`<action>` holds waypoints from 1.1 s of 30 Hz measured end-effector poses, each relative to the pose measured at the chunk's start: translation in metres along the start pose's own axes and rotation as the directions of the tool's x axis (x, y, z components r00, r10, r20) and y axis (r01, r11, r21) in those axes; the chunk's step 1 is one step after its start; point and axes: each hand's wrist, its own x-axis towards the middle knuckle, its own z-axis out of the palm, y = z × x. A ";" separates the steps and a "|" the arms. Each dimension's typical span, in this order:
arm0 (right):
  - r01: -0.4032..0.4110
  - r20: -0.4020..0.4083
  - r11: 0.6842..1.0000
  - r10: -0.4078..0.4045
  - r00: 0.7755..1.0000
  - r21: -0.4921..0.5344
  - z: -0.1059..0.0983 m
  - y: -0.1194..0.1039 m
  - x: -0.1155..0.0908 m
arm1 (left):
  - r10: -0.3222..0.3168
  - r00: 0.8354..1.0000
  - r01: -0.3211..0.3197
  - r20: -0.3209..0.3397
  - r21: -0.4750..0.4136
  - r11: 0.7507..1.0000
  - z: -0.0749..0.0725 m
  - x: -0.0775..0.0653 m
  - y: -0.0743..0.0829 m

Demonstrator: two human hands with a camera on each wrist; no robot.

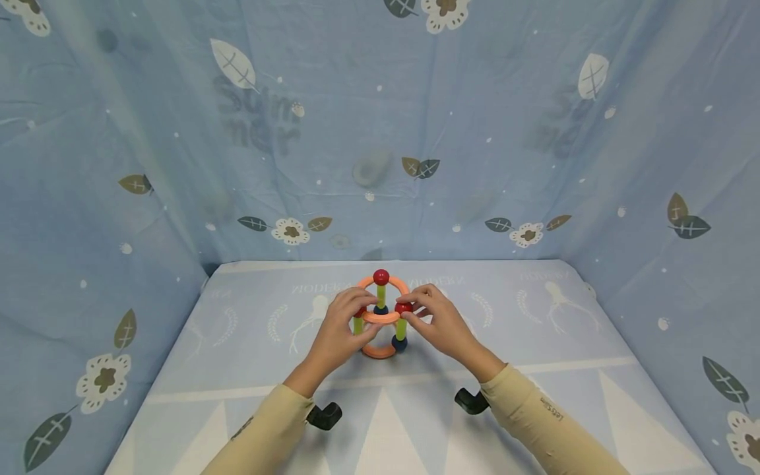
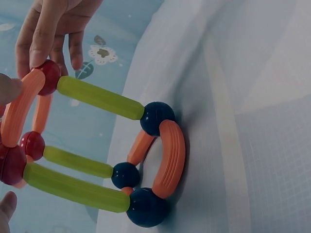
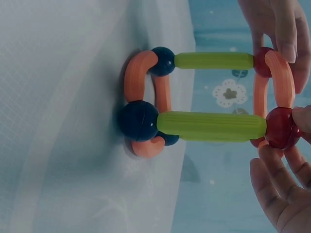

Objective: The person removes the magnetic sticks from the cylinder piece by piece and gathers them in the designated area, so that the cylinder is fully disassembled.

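A toy frame of building rods and balls stands on the table. Upright green rods (image 2: 99, 97) join navy balls (image 2: 147, 207) at the base to red balls (image 1: 381, 277) on top. Orange curved rods (image 1: 381, 318) link the balls into a ring above and below. My left hand (image 1: 347, 320) holds the top left corner, its thumb and fingers around the red ball (image 2: 11, 165) there. On the opposite side my right hand (image 1: 442, 323) pinches the top right red ball (image 3: 282, 128) between thumb and fingers. Fingers partly cover the upper ring.
The table (image 1: 249, 369) has a pale patterned cover. Blue printed fabric (image 1: 380, 132) hangs behind it and along both sides. A dark fitting sticks out at each wrist, one by the left sleeve (image 1: 261, 435), one by the right sleeve (image 1: 540, 422).
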 end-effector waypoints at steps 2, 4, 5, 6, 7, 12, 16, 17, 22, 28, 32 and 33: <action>0.003 0.002 1.000 -0.003 1.000 0.004 0.000 0.000 0.000 | -0.005 1.000 0.006 0.018 -0.012 1.000 0.001 0.001 0.000; 0.002 0.003 1.000 -0.002 1.000 0.009 0.001 0.000 0.000 | -0.009 0.999 0.009 0.031 -0.015 1.000 0.002 0.002 0.001; 0.002 0.004 1.000 -0.002 1.000 0.010 0.001 0.000 0.000 | -0.008 0.999 0.008 0.033 -0.016 1.000 0.003 0.002 0.000; 0.003 0.004 1.000 -0.003 1.000 0.012 0.001 0.001 0.000 | -0.007 0.999 0.007 0.035 -0.013 1.000 0.003 0.002 0.000; 0.003 0.004 1.000 -0.003 1.000 0.014 0.001 0.000 0.000 | -0.007 0.999 0.007 0.037 -0.010 1.000 0.004 0.002 0.000; 0.015 0.000 1.000 -0.015 1.000 0.015 0.000 0.001 0.000 | 0.015 0.999 -0.015 0.039 0.017 1.000 0.006 0.001 -0.001; 0.021 -0.002 1.000 -0.021 1.000 0.011 0.000 0.001 0.001 | 0.026 0.999 -0.027 0.037 0.033 0.999 0.007 0.001 -0.001; 0.023 -0.002 1.000 -0.023 1.000 0.011 0.000 0.001 0.001 | 0.025 0.999 -0.027 0.037 0.038 0.999 0.006 0.001 0.000; 0.030 0.001 0.999 -0.030 1.000 0.015 0.000 0.001 0.000 | 0.028 0.999 -0.031 0.042 0.059 0.998 0.006 0.002 0.000; 0.034 0.006 0.999 -0.035 0.999 0.021 0.000 0.001 0.000 | 0.040 0.999 -0.041 0.024 0.063 0.997 0.008 0.001 0.000; 0.028 0.002 0.999 -0.028 1.000 0.022 0.000 0.000 0.001 | 0.048 0.999 -0.049 0.015 0.064 0.997 0.008 0.000 0.000; 0.027 0.001 0.999 -0.027 1.000 0.021 0.000 0.000 0.001 | 0.049 0.999 -0.050 0.013 0.064 0.997 0.008 0.000 0.000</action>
